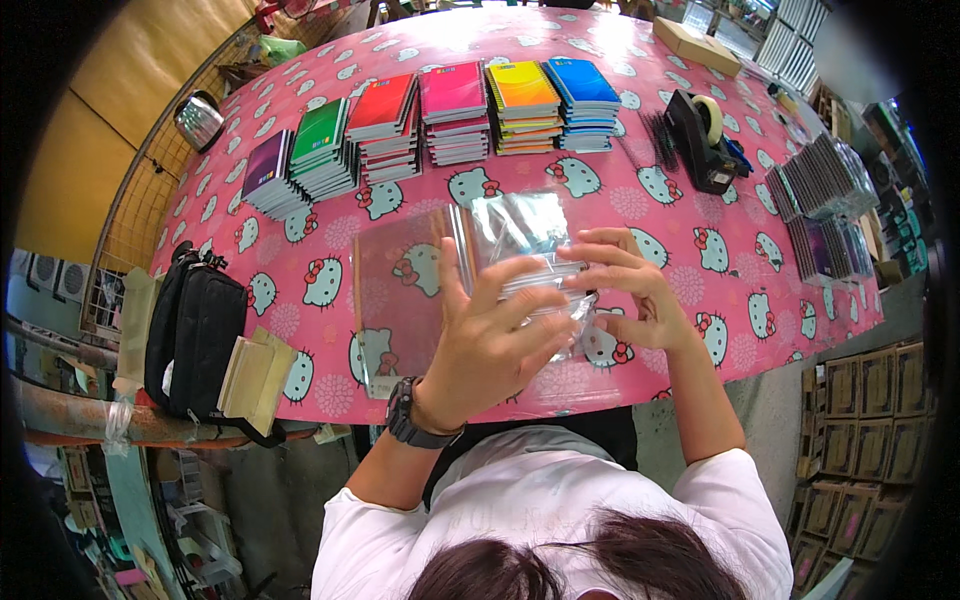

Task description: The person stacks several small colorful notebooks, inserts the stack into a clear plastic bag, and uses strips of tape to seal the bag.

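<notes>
A pile of shiny clear plastic sleeves [518,222] lies on the pink table in front of me. My left hand [508,322], with a dark watch on its wrist, rests over the pile with its fingers spread. At the pile's right edge is my right hand [640,295], its fingers bent and apart, the fingertips touching the plastic. Whether anything thin sits between them is hard to make out. Left of the pile, a flat clear plastic sheet [400,310] lets the tablecloth show through. My hands cover the pile's lower part.
Beyond my hands stand stacks of spiral notebooks: purple [268,165], green [320,140], red [382,105], pink [453,92], yellow [523,88] and blue [582,85]. A black tape dispenser [700,145] and plastic-wrapped notebooks [825,180] are right. A black bag [205,330] sits left.
</notes>
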Tool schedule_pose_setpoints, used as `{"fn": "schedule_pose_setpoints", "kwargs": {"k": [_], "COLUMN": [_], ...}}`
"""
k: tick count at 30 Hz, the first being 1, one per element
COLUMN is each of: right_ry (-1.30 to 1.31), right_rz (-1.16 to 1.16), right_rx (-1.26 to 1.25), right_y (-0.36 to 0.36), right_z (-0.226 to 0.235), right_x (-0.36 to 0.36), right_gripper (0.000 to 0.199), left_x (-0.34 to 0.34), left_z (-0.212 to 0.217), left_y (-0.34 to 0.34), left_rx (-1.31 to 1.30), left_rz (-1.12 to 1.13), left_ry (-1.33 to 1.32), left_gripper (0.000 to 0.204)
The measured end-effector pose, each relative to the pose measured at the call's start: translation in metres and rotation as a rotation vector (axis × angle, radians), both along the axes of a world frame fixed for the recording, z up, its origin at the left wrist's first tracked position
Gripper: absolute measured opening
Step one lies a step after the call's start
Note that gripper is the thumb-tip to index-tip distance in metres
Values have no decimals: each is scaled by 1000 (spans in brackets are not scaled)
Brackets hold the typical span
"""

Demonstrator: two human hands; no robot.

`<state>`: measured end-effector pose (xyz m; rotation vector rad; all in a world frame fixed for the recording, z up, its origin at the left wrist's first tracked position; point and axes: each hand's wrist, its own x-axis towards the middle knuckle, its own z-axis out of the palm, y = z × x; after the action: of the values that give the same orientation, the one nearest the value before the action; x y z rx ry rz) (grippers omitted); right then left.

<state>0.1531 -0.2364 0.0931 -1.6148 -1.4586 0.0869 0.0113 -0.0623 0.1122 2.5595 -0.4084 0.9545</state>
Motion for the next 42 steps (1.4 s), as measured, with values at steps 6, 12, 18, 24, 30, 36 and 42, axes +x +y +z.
{"fn": "schedule_pose_setpoints", "kwargs": {"k": [6, 12, 18, 24, 30, 36, 42], "right_ry": [-73, -86, -28, -39, -155, -154, 135], "right_rz": [10, 92, 140, 181, 177, 172, 222], "right_rx": [-119, -188, -304, -396, -545, -535, -309], "right_y": [-4, -4, -7, -6, -4, -6, 1], "right_z": [7, 7, 7, 13, 30, 22, -1], "right_x": [3, 2, 2, -1, 0, -1, 15], "right_gripper": [53, 64, 74, 73, 74, 77, 65], "left_x": [-13, -23, -9, 2, -15, -1, 5], "left_z": [-2, -49, -49, -48, -65, -50, -33], "left_y": [13, 38, 51, 55, 48, 40, 36], "left_rx": [-415, -287, -188, -145, -315, -139, 26], "left_rz": [-20, 0, -220, -319, -213, -220, -138], "left_ry": [-277, 33, 268, 300, 212, 323, 363], "left_gripper": [10, 41, 57, 61, 72, 73, 70]}}
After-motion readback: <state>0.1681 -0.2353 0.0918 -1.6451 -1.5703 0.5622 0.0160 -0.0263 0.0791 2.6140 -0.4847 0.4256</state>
